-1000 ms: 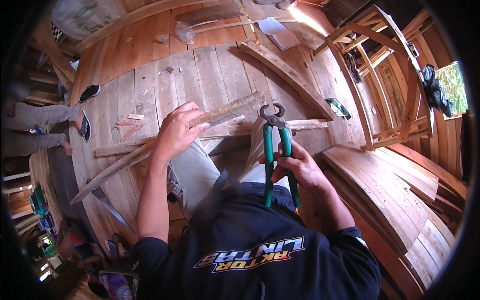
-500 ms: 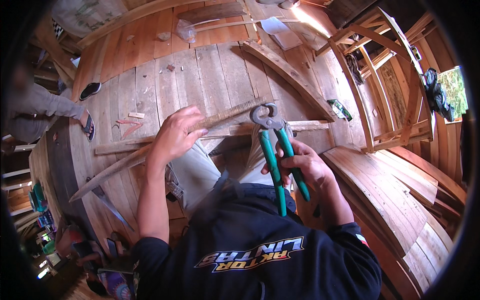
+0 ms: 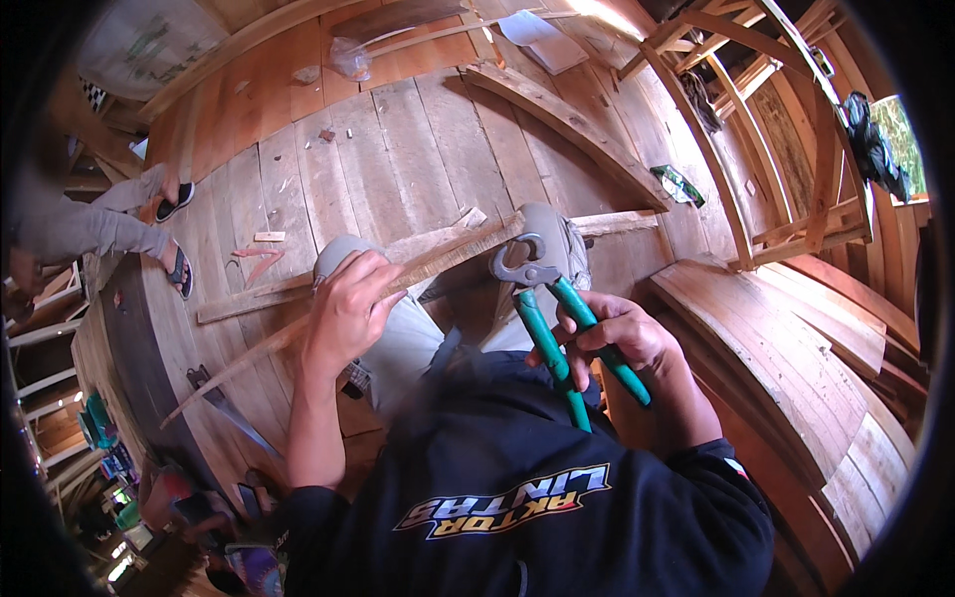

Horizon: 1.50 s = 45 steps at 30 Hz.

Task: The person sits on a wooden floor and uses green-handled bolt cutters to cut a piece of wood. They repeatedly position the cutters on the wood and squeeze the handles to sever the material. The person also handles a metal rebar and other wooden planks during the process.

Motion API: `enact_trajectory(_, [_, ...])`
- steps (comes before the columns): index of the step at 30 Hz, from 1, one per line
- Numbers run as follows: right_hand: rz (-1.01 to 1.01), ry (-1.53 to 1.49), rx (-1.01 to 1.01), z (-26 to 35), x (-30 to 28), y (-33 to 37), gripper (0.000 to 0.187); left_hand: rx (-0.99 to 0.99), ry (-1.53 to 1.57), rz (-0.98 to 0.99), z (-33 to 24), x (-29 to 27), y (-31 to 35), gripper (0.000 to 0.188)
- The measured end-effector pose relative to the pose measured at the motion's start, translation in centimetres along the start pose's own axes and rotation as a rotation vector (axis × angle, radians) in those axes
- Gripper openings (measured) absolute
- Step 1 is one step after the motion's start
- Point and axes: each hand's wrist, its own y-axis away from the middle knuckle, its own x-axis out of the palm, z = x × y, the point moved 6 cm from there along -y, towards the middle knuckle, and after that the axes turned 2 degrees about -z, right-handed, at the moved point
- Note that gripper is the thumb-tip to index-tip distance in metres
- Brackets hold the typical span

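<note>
My left hand is wrapped round a long wooden strip, which slants across my lap with its far end rising to the right. In my right hand is a pair of end-cutting pincers with green handles and a bare metal head. Their handles are spread and the curved jaws stand apart, close beside the strip's right end. Whether the jaws touch the wood I cannot tell. Beneath both, another plank lies crosswise by my knees.
A thick beam lies on the board floor ahead. Stacked boards are at my right, below a wooden frame. A handsaw rests at left, near red-handled pliers. Another person's sandalled foot is at far left.
The strip has tilted and its right end has dropped slightly. The pincers have shifted a little lower, staying near that end. The other person's legs have moved.
</note>
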Motion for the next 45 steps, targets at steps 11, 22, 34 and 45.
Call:
enact_trajectory(11, [-0.184,0.177,-0.187,-1.7,-0.3,-1.2,0.02,0.026,-0.027,-0.02,0.1,1.2,0.0,0.028])
enact_trajectory(22, [-0.15,0.326,-0.343,0.1,-0.6,-4.5,0.026,-0.089,0.093,0.031,2.8,0.2,-2.3,0.023])
enact_trajectory(34, [-0.203,0.292,-0.331,-6.0,-2.8,-5.7,0.034,-0.18,0.145,0.185,6.8,-0.2,-4.9,0.039])
enact_trajectory(45, [-0.132,0.362,-0.333,-9.1,-2.4,-11.2,0.04,-0.204,0.203,0.19,10.5,0.5,-5.4,0.047])
